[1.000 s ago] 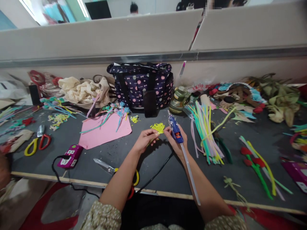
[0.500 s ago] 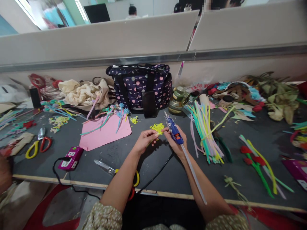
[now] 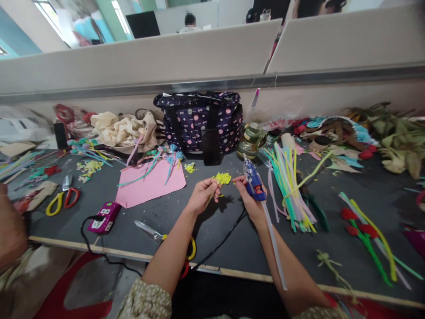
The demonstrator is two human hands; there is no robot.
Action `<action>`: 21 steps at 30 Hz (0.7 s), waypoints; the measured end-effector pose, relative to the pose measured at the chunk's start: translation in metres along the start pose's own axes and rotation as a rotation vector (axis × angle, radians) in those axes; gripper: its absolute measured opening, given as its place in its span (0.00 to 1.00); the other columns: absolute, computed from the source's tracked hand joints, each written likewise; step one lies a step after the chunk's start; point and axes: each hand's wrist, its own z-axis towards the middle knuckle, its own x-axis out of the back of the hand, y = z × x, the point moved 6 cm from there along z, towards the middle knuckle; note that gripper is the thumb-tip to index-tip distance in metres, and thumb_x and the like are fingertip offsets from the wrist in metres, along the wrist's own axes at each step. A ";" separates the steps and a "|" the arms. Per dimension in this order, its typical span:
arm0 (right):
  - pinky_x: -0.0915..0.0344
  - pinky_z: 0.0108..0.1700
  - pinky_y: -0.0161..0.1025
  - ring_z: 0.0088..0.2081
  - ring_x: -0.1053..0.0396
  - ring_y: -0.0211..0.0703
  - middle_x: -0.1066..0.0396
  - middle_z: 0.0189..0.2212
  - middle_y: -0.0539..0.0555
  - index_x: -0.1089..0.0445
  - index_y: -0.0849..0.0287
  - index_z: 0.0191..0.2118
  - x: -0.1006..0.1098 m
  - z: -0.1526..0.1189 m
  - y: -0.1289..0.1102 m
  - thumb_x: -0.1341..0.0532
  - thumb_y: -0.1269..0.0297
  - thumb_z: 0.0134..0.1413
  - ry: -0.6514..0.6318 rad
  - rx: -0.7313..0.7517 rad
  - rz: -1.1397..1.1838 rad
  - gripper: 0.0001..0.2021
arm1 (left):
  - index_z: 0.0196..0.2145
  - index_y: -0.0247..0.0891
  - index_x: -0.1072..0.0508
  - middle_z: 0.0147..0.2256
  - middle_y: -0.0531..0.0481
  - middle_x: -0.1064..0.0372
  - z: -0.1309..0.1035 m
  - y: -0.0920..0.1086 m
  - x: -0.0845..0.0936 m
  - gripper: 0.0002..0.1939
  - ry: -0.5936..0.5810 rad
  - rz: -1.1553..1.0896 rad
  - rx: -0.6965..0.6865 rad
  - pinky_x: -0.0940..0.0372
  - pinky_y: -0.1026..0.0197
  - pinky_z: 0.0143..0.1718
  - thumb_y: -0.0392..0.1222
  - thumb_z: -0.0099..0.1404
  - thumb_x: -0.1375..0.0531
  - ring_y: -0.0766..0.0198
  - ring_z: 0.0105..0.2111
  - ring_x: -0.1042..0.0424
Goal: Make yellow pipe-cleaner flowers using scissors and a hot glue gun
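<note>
My left hand is closed in a pinch on a thin yellow-green strip, whose upper end is hidden by the fingers. In my right hand is a blue glue gun, nozzle tilted up and away, with a long whitish glue stick trailing from its back over my forearm. My right thumb and fingertips point toward the left hand, with a gap between the two. Just beyond my left fingertips lies a small pile of yellow cut bits.
Scissors lie partly under my left forearm. A pink sheet, a purple power socket and more scissors are left. Pipe cleaners lie right. Behind stand a phone, a patterned bag and a jar. Someone's arm shows left.
My right hand and the glue gun have drawn away from my left hand, widening the gap. The whole view has shifted slightly. My left hand keeps its pinch.
</note>
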 end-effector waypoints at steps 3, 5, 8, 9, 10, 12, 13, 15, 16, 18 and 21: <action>0.34 0.33 0.40 0.32 0.31 0.42 0.27 0.34 0.54 0.35 0.57 0.32 -0.002 -0.002 0.003 0.37 0.59 0.51 -0.030 -0.033 -0.006 0.09 | 0.33 0.33 0.30 0.21 0.55 0.36 0.000 0.003 0.001 0.20 0.042 -0.023 -0.001 0.43 0.69 0.16 0.54 0.53 0.35 0.74 0.15 0.40; 0.35 0.32 0.40 0.32 0.31 0.42 0.27 0.34 0.54 0.33 0.57 0.33 -0.002 -0.002 0.003 0.37 0.58 0.51 -0.040 -0.043 -0.026 0.09 | 0.34 0.33 0.30 0.21 0.56 0.36 0.000 0.004 0.004 0.20 0.069 -0.037 -0.013 0.46 0.69 0.13 0.54 0.54 0.35 0.74 0.14 0.41; 0.35 0.30 0.39 0.29 0.33 0.40 0.27 0.34 0.54 0.32 0.57 0.33 -0.003 -0.002 0.005 0.37 0.56 0.51 -0.047 -0.062 -0.021 0.10 | 0.35 0.34 0.30 0.21 0.56 0.36 0.001 0.003 0.008 0.19 0.090 -0.048 -0.043 0.46 0.69 0.13 0.53 0.55 0.36 0.74 0.13 0.42; 0.35 0.29 0.38 0.28 0.34 0.39 0.27 0.34 0.54 0.32 0.57 0.33 -0.004 -0.002 0.006 0.37 0.55 0.51 -0.055 -0.073 -0.007 0.11 | 0.34 0.34 0.30 0.21 0.56 0.36 0.002 0.003 0.009 0.18 0.098 -0.047 -0.054 0.46 0.69 0.13 0.52 0.55 0.36 0.74 0.13 0.41; 0.35 0.29 0.38 0.26 0.35 0.37 0.28 0.34 0.54 0.32 0.57 0.32 -0.005 -0.002 0.007 0.37 0.54 0.51 -0.070 -0.084 0.008 0.11 | 0.34 0.34 0.30 0.20 0.56 0.35 0.002 0.002 0.011 0.18 0.110 -0.041 -0.065 0.46 0.69 0.13 0.52 0.56 0.36 0.74 0.13 0.41; 0.35 0.28 0.37 0.25 0.36 0.36 0.28 0.34 0.54 0.32 0.58 0.33 -0.007 -0.003 0.009 0.38 0.53 0.52 -0.117 -0.111 0.033 0.12 | 0.33 0.34 0.29 0.20 0.55 0.35 0.002 0.003 0.014 0.17 0.147 -0.018 -0.090 0.45 0.68 0.13 0.52 0.56 0.36 0.73 0.13 0.40; 0.34 0.28 0.37 0.25 0.35 0.36 0.28 0.33 0.54 0.31 0.57 0.34 -0.009 -0.004 0.011 0.38 0.52 0.52 -0.145 -0.127 0.041 0.13 | 0.33 0.34 0.29 0.20 0.55 0.34 0.002 0.003 0.016 0.17 0.173 -0.007 -0.106 0.45 0.68 0.14 0.52 0.55 0.36 0.73 0.13 0.39; 0.33 0.28 0.37 0.26 0.33 0.37 0.27 0.34 0.54 0.31 0.57 0.37 -0.012 -0.006 0.014 0.38 0.50 0.51 -0.198 -0.152 0.054 0.15 | 0.33 0.34 0.29 0.21 0.54 0.33 0.002 0.005 0.019 0.17 0.233 0.006 -0.138 0.42 0.68 0.17 0.52 0.55 0.36 0.72 0.15 0.37; 0.32 0.28 0.36 0.27 0.33 0.38 0.27 0.36 0.55 0.31 0.57 0.37 -0.013 -0.007 0.016 0.38 0.49 0.50 -0.221 -0.156 0.059 0.16 | 0.33 0.34 0.28 0.22 0.53 0.33 0.002 0.006 0.021 0.17 0.263 0.009 -0.153 0.41 0.68 0.18 0.52 0.54 0.35 0.72 0.17 0.35; 0.31 0.28 0.36 0.28 0.32 0.38 0.28 0.38 0.56 0.31 0.57 0.38 -0.016 -0.009 0.020 0.38 0.48 0.50 -0.265 -0.153 0.062 0.17 | 0.33 0.35 0.27 0.25 0.52 0.31 0.002 0.007 0.024 0.17 0.317 0.017 -0.184 0.39 0.68 0.21 0.51 0.53 0.35 0.70 0.21 0.33; 0.32 0.28 0.35 0.26 0.33 0.37 0.28 0.34 0.54 0.31 0.56 0.36 -0.022 -0.013 0.027 0.39 0.48 0.50 -0.345 -0.159 0.046 0.16 | 0.31 0.34 0.24 0.30 0.50 0.29 0.002 0.009 0.029 0.16 0.382 0.063 -0.230 0.38 0.68 0.23 0.50 0.52 0.34 0.70 0.25 0.34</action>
